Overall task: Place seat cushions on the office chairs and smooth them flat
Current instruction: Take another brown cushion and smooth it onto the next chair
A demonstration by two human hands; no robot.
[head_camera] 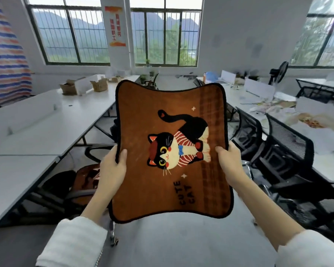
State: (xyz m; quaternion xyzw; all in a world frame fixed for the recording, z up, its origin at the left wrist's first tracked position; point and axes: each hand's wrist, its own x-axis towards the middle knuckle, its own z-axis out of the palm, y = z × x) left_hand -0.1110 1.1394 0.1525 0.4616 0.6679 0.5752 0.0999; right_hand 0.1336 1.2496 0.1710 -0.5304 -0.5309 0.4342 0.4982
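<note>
1. The step in hand, as I judge it, is carrying: a seat cushion (170,149) is held up in the air in the centre of the frame, not yet on any chair.
2. The left hand (112,166) grips the left edge of the cushion, with the thumb on the front face and the other fingers hidden behind it.
3. The right hand (229,162) grips the right edge in the same way, thumb in front, so the cushion hangs stretched between both hands.
4. At the lower left of the frame, a second cushion (87,180) of the same brown colour already lies on a chair seat, partly hidden by the left arm.
5. At the right of the frame, black office chairs (285,149) stand along a white desk (324,170), and I see no cushion on them, though their seats are partly hidden.
6. The next move probably calls for turning to one such chair, lowering the cushion flat on the seat, then pressing it smooth with flat palms.
7. The cushion looks soft and plushy, almost square with curved-in sides and rounded corners, with dark piping on the edge and a printed cat.
8. The chair backs look like black mesh, and the desk tops are smooth and white.
</note>
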